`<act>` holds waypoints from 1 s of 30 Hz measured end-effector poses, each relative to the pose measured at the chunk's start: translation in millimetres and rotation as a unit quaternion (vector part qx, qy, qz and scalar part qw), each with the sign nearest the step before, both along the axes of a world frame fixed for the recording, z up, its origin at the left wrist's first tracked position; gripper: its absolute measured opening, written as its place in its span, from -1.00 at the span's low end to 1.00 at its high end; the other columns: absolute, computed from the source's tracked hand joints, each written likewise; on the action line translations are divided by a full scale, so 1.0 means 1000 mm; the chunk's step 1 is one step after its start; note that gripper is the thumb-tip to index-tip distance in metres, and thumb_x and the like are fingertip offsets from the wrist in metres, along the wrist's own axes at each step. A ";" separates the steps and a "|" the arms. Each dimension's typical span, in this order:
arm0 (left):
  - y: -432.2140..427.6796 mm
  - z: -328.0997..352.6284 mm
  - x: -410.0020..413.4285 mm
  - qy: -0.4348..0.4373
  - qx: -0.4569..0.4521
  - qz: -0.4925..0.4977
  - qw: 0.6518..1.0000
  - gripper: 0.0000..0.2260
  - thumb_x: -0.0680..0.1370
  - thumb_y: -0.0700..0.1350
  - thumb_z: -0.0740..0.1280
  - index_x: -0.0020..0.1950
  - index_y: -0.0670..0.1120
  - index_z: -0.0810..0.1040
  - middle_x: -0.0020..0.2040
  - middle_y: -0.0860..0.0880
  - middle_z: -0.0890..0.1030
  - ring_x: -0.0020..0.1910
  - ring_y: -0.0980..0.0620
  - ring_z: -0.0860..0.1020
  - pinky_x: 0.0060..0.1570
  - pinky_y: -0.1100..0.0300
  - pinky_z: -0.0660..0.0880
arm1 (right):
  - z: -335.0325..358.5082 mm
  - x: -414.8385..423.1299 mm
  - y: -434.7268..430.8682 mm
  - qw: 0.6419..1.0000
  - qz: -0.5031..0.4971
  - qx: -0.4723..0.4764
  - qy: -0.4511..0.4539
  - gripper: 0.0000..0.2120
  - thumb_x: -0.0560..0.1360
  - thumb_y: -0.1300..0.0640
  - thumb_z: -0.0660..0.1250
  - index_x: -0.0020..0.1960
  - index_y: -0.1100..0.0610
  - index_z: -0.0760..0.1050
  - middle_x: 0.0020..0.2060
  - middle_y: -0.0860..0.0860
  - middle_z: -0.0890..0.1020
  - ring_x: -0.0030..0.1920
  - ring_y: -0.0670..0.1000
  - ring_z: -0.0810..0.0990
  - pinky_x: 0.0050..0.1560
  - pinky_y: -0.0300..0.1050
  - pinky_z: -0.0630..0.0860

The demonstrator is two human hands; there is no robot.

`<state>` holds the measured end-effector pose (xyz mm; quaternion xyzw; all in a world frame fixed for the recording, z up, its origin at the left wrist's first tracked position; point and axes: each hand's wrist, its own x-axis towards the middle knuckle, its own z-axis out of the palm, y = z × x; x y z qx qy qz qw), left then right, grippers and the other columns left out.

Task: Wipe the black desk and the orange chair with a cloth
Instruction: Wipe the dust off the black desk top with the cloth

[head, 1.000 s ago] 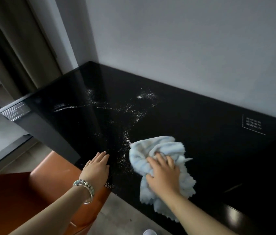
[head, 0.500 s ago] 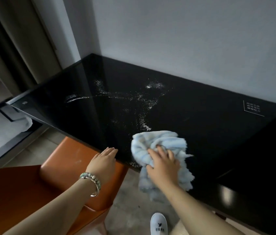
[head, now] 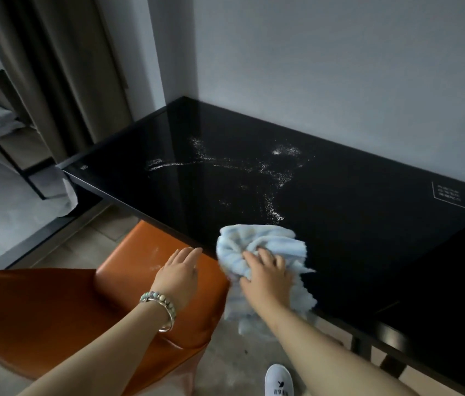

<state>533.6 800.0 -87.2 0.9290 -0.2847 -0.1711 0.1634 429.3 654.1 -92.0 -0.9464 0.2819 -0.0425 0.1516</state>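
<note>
Cloth (head: 257,238) slid to the desk (head: 354,224) edge — right hand (head: 267,277) covers its middle

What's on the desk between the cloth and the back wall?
A scattered trail of white powder on the black desk, just past the cloth; head view.

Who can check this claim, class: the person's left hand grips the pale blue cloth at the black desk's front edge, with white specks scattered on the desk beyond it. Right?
Wrong hand. The head view shows the right hand gripping the pale blue cloth at the front edge of the black desk; the left hand holds nothing. White specks do lie scattered on the desk beyond it.
</note>
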 end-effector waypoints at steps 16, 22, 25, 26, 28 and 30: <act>0.025 0.011 0.015 -0.025 -0.087 0.063 0.994 -0.61 0.60 -0.17 0.11 0.44 -0.06 0.25 0.37 0.01 0.34 0.36 -0.03 0.32 0.25 0.10 0.36 | 0.007 0.027 0.033 0.988 0.108 0.083 -0.071 -0.59 0.32 0.14 0.32 0.16 -0.06 0.54 0.07 -0.11 0.57 0.09 0.11 0.45 0.07 0.04 0.45; 0.014 0.025 0.019 -0.048 -0.095 0.063 0.992 -0.57 0.64 -0.12 0.05 0.52 -0.01 0.11 0.50 0.02 0.20 0.45 -0.01 0.23 0.36 0.11 0.30 | 0.030 0.026 -0.022 0.983 -0.053 -0.048 -0.168 -0.56 0.28 0.14 0.46 0.16 -0.02 0.54 0.14 0.01 0.56 0.09 0.23 0.50 -0.06 0.12 0.46; -0.001 0.023 0.019 -0.046 -0.062 0.031 0.996 -0.56 0.64 -0.11 0.03 0.53 0.01 0.06 0.52 0.01 0.15 0.50 -0.01 0.13 0.42 0.06 0.23 | 0.025 0.006 -0.060 0.983 -0.176 -0.005 0.045 -0.46 0.51 -0.08 0.25 0.44 -0.20 0.17 0.48 -0.06 0.15 0.38 0.14 0.20 0.23 0.15 0.33; -0.007 0.021 0.019 -0.044 -0.047 0.021 0.998 -0.56 0.64 -0.10 0.02 0.53 0.01 0.05 0.53 0.01 0.13 0.51 0.00 0.09 0.44 0.06 0.18 | 0.020 0.000 -0.061 0.981 -0.173 -0.004 0.083 -0.46 0.52 -0.13 0.20 0.46 -0.22 0.11 0.48 -0.08 0.10 0.39 0.12 0.16 0.25 0.15 0.31; -0.021 0.015 0.018 -0.042 -0.016 0.003 0.999 -0.55 0.65 -0.08 0.02 0.53 0.00 0.02 0.54 0.03 0.09 0.53 0.02 0.00 0.46 0.08 0.08 | 0.005 -0.007 -0.049 0.995 -0.071 -0.037 0.064 -0.54 0.49 -0.13 0.19 0.38 -0.22 0.25 0.40 -0.12 0.25 0.33 0.11 0.28 0.17 0.12 0.40; -0.034 0.010 0.021 -0.040 0.000 -0.002 0.999 -0.55 0.65 -0.07 0.01 0.53 0.00 0.02 0.54 0.04 0.07 0.53 0.04 -0.05 0.46 0.07 0.04 | -0.001 -0.007 -0.038 0.995 0.085 -0.028 -0.046 -0.65 0.33 -0.05 0.20 0.12 -0.16 0.48 0.13 -0.16 0.51 0.06 0.10 0.52 -0.10 0.08 0.52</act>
